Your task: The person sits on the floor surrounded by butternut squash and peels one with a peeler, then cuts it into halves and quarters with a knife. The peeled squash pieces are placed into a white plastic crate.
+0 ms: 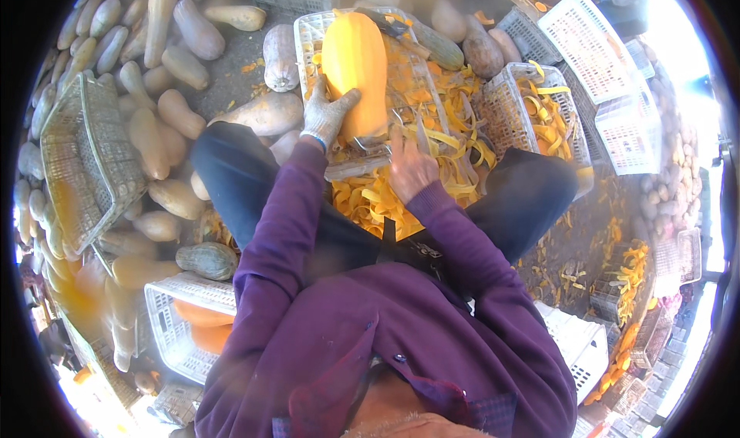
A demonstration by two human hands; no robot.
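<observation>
A peeled yellow-orange squash (355, 68) lies lengthwise before me on an upturned plastic crate (302, 30). My left hand (327, 111), in a grey knit glove, grips its near left side with the thumb across the top. My bare right hand (411, 163) is closed around a peeler, whose metal frame (370, 147) sits by the squash's near end; whether the blade touches the flesh I cannot tell. Long peel strips (376, 198) are heaped below both hands and to the right of the crate. Behind the squash lies a knife with a wooden handle (414, 47).
Unpeeled squashes (179, 114) cover the ground to the left, near a tilted crate (92, 149). A crate of peels (549, 114) stands by my right knee. White crates (584, 45) are stacked beyond it. Another crate (191, 288) with peeled squashes (205, 325) is at my left hip.
</observation>
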